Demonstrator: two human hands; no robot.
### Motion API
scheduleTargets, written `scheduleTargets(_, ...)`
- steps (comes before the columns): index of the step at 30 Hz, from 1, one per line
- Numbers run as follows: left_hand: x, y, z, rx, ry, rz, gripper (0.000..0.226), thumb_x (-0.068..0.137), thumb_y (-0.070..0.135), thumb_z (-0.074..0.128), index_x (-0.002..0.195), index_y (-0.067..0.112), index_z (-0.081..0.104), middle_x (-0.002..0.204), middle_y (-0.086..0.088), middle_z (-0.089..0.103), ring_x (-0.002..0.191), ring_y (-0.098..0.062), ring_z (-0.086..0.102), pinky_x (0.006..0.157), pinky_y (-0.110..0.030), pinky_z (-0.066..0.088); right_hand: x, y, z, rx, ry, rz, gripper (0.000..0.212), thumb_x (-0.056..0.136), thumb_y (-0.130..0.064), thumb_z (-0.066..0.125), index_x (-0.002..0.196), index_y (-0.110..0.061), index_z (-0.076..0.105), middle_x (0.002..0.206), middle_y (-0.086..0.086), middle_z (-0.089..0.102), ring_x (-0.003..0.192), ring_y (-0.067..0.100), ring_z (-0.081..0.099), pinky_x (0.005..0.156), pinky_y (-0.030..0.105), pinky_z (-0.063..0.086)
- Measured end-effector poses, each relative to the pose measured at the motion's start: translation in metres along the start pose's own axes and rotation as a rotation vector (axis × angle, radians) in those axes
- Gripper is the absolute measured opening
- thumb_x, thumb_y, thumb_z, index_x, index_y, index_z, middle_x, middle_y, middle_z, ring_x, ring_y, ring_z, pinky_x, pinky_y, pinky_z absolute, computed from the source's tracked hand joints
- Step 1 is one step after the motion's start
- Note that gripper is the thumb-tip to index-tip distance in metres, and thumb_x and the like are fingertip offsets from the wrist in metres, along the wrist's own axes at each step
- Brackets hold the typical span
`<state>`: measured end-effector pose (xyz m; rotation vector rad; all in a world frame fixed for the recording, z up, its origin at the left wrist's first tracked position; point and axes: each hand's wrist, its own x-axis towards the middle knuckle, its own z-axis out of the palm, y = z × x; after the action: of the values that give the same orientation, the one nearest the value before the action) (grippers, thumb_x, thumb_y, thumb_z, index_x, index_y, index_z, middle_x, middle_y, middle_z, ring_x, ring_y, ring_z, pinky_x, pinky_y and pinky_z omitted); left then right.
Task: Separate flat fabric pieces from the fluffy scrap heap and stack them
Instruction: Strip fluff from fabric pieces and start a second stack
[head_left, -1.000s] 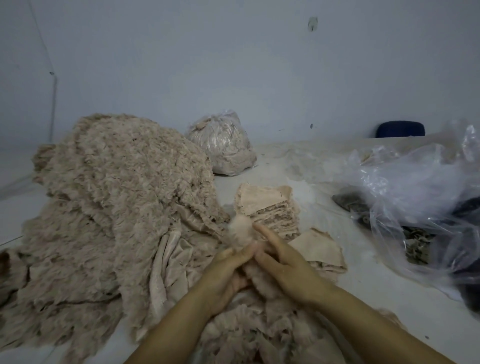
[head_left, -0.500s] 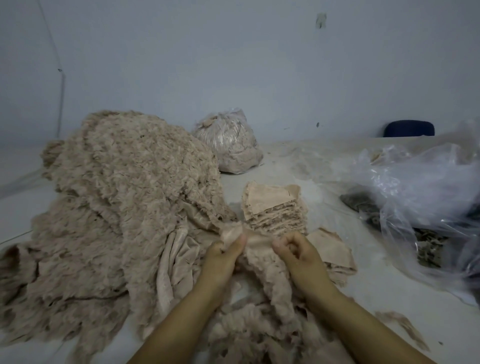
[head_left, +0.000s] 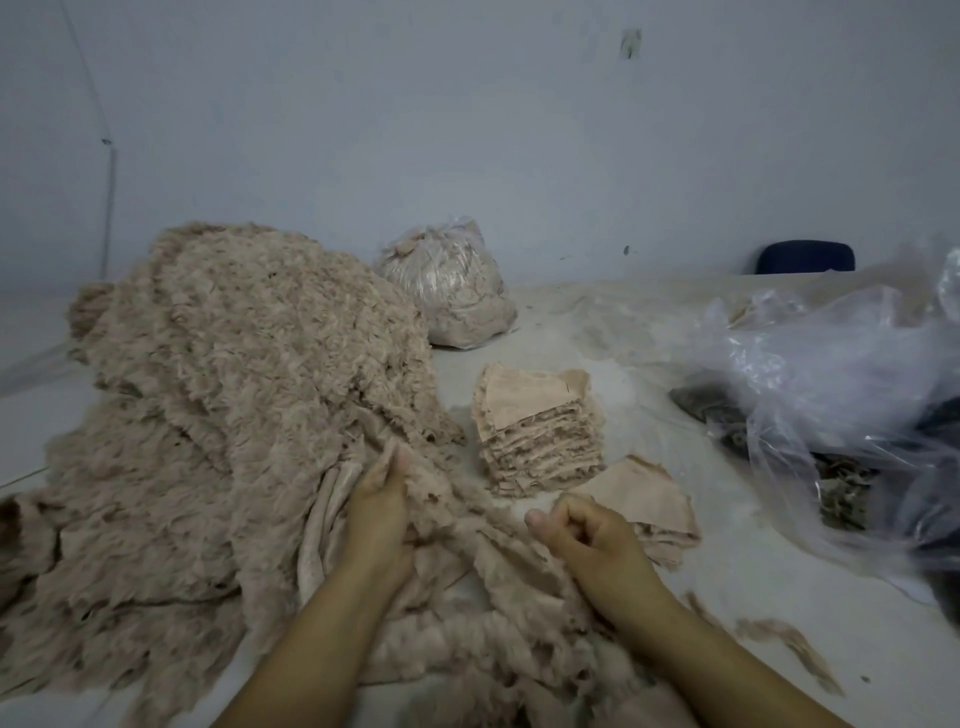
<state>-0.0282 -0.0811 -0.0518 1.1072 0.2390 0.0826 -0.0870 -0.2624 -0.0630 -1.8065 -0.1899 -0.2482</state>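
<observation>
A big beige fluffy scrap heap (head_left: 249, 389) covers the left half of the table. To its right stands a tall stack of flat fabric pieces (head_left: 540, 431), with a lower second stack (head_left: 644, 504) in front of it. My left hand (head_left: 379, 514) grips a fluffy scrap (head_left: 415, 478) at the heap's near edge, its smooth side facing up. My right hand (head_left: 587, 540) is curled into a fist just right of it, thumb against forefinger, pinching the strip of fluff that runs from the scrap. More fluffy strips lie under both forearms.
A tied clear bag of scraps (head_left: 452, 291) sits at the back by the wall. Crumpled clear plastic bags (head_left: 831, 374) with dark contents fill the right side. A blue chair back (head_left: 805, 257) shows beyond the table. A few loose fluff bits (head_left: 795, 649) lie near the right front.
My hands, held together on one scrap, have pulled apart: the left went left toward the heap, the right moved right and down toward the low stack.
</observation>
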Motion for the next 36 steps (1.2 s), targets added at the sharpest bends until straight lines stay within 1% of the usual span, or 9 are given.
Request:
scheduleTargets(2,-0.004,-0.001,0.004,0.002,-0.074,-0.035,0.028,0.099,0.017,0.047,0.125,0.019,0.058,0.07,-0.008,0.066,0.052,-0.015,0.059,0.044,-0.026,0.051,-0.003,-0.005,-0.002,-0.031,-0.111,0.076,0.052,0.08,-0.059,0.049,0.048,-0.018,0.049,0.05,-0.008,0.048,0.052,0.006,0.045,0.055,0.011,0.037)
scheduleTargets(6,-0.011,-0.004,0.011,-0.133,-0.242,-0.149,0.041,0.093,0.018,0.054,0.129,0.001,0.05,0.114,-0.022,0.065,0.102,-0.033,0.064,0.088,-0.046,0.054,0.003,-0.013,0.0,-0.047,-0.113,0.064,0.051,0.069,-0.064,0.059,0.079,-0.014,0.059,0.075,0.003,0.058,0.068,0.012,0.053,0.068,0.03,0.046)
scheduleTargets(9,-0.023,-0.006,0.016,-0.09,-0.442,-0.23,0.041,0.086,0.017,0.06,0.117,-0.01,0.055,0.107,-0.03,0.065,0.095,-0.038,0.066,0.08,-0.045,0.057,0.008,-0.015,0.009,-0.03,-0.032,0.058,0.031,0.078,-0.033,0.075,0.104,-0.025,0.059,0.092,-0.005,0.06,0.078,0.009,0.058,0.07,0.023,0.051)
scheduleTargets(12,-0.023,-0.011,0.015,-0.009,-0.421,-0.149,0.039,0.068,0.007,0.07,0.102,-0.01,0.062,0.095,-0.024,0.07,0.083,-0.028,0.071,0.068,-0.034,0.059,0.011,-0.013,0.012,0.179,0.136,0.054,0.025,0.092,-0.013,0.061,0.068,-0.022,0.061,0.061,-0.005,0.057,0.056,0.009,0.052,0.053,0.02,0.044)
scheduleTargets(17,-0.02,-0.016,0.016,-0.11,-0.477,-0.228,0.04,0.078,0.011,0.062,0.116,0.0,0.059,0.106,-0.019,0.07,0.093,-0.028,0.069,0.077,-0.041,0.058,0.013,-0.013,0.008,0.444,0.268,0.105,0.021,0.093,-0.015,0.058,0.093,0.006,0.062,0.079,0.027,0.059,0.075,0.026,0.057,0.07,0.035,0.049)
scheduleTargets(21,-0.037,-0.032,0.027,0.021,-0.602,-0.201,0.029,0.089,0.023,0.06,0.113,0.008,0.065,0.107,-0.018,0.07,0.095,-0.026,0.069,0.076,-0.033,0.055,0.009,-0.015,0.016,0.245,0.268,-0.018,0.012,0.088,-0.014,0.064,0.079,-0.009,0.07,0.081,0.013,0.067,0.076,0.024,0.061,0.072,0.032,0.051)
scheduleTargets(26,-0.04,-0.041,0.032,0.322,-0.552,-0.041,0.022,0.096,0.005,0.05,0.111,0.012,0.064,0.104,-0.012,0.071,0.092,-0.029,0.063,0.085,-0.047,0.05,0.022,-0.006,0.008,0.611,0.469,0.178,0.021,0.096,-0.013,0.052,0.076,-0.01,0.057,0.067,0.006,0.06,0.065,0.019,0.056,0.062,0.032,0.047)
scheduleTargets(31,-0.039,-0.041,0.026,0.657,-0.71,0.084,0.009,0.094,-0.001,0.049,0.094,0.006,0.054,0.08,-0.003,0.063,0.071,-0.002,0.06,0.072,-0.017,0.044,0.041,0.005,-0.01,0.559,0.694,0.212,0.022,0.101,-0.017,0.044,0.082,-0.013,0.053,0.084,0.012,0.057,0.08,0.023,0.054,0.078,0.039,0.045)
scheduleTargets(36,-0.038,-0.036,0.025,0.424,-0.622,-0.023,0.035,0.08,0.045,0.06,0.101,0.017,0.062,0.083,0.002,0.069,0.069,-0.006,0.063,0.064,-0.018,0.049,0.038,-0.003,-0.018,0.196,0.578,0.047,0.021,0.097,-0.019,0.053,0.078,-0.018,0.06,0.069,-0.003,0.059,0.063,0.006,0.052,0.054,0.014,0.039)
